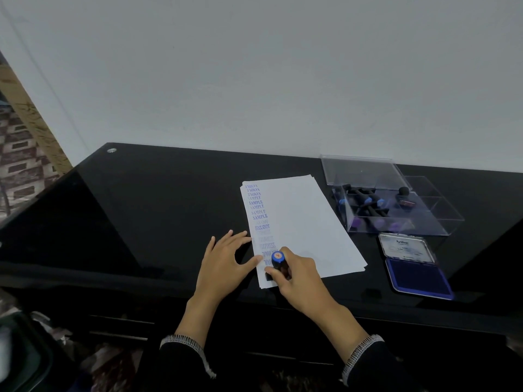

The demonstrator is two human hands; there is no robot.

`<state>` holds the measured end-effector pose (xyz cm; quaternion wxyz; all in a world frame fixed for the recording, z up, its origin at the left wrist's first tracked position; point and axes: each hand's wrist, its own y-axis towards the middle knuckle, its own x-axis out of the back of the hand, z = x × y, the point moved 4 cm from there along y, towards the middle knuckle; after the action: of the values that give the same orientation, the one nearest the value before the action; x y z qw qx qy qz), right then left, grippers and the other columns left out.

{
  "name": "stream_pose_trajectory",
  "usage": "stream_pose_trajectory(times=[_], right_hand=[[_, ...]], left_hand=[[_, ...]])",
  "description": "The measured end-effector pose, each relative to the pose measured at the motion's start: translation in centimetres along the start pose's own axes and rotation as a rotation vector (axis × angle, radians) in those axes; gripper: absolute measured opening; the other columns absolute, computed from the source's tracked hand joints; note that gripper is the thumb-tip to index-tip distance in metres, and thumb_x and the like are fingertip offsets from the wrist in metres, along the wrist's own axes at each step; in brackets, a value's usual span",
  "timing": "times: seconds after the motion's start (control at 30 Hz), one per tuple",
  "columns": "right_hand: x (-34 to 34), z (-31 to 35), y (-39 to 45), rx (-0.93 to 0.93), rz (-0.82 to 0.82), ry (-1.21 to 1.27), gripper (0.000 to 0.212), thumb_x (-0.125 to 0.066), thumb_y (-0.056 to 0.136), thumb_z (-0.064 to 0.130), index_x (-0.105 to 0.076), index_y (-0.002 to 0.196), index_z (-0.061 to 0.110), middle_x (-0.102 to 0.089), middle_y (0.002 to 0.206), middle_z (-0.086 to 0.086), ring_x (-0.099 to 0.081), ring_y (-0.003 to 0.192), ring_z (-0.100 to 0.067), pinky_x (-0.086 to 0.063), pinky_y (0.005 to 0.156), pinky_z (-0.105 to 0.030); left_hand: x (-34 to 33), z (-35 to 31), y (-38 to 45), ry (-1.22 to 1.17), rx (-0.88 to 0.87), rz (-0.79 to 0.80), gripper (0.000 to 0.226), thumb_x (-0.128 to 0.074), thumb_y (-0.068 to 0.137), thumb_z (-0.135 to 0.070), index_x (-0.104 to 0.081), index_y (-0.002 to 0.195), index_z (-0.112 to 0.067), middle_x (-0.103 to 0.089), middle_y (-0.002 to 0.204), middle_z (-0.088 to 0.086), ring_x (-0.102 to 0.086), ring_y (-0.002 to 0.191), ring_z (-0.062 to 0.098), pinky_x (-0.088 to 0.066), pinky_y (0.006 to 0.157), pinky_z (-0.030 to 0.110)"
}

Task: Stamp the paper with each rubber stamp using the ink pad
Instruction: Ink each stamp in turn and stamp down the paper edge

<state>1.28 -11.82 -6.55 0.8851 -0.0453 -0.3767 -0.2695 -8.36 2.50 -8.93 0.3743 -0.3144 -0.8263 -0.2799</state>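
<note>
**Stamping well advanced; near corner of sheet under impression**

While the right hand (297, 275) grips a rubber stamp (278, 264) by its black handle, fingers curled round it, the stamp's base sits on the near left corner of the paper (300, 222). The blue cap with an orange centre faces up. The left hand (226, 261) lies flat with fingers spread and relaxed, its fingertips touching the paper's left edge, apparently steadying it. The two hands are close together but not touching.

Progress: a column of blue impressions (259, 216) runs down the left margin from the far edge to the stamp. SAMPLE is repeated several times, then FAX OUT, EXPRESS and other words too faint or blurred to read. In my judgement most of this column is filled. The remaining width of the sheet is unmarked.

Outstanding: several stamps lie in the clear plastic box (396, 205), which is open, far right of the paper. Which of these have been used cannot be told. The ink pad (418, 275) lies open just near of the box, lid folded back.

Surface: a glossy black desk (155, 193) set against a plain pale wall (254, 66). A patterned floor (19, 171) is visible at far left.
</note>
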Motion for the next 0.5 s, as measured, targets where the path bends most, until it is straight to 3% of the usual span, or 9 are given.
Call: stream_pose_trajectory(times=[0.17,0.5], right_hand=[[-0.31,0.03,-0.54,-0.011,-0.035,0.002,0.019,-0.06,0.091,0.032,-0.044,0.096,0.023,-0.063,0.114,0.003,-0.056,0.074,0.003,-0.042,0.067,-0.002],[-0.21,-0.08,-0.29,0.005,-0.038,0.015,0.019,-0.061,0.091,0.03,-0.044,0.092,0.02,-0.056,0.094,0.01,-0.054,0.071,0.004,-0.04,0.062,-0.005]], left_hand=[[0.0,-0.05,0.0,0.001,0.002,0.002,0.054,-0.057,0.084,-0.059,-0.053,0.132,-0.033,-0.043,0.146,-0.016,-0.024,0.142,0.004,-0.003,0.12,0.035],[-0.04,0.07,-0.01,-0.006,-0.005,-0.013,0.053,-0.058,0.084,-0.058,-0.054,0.131,-0.034,-0.044,0.145,-0.016,-0.024,0.142,0.004,-0.003,0.119,0.034]])
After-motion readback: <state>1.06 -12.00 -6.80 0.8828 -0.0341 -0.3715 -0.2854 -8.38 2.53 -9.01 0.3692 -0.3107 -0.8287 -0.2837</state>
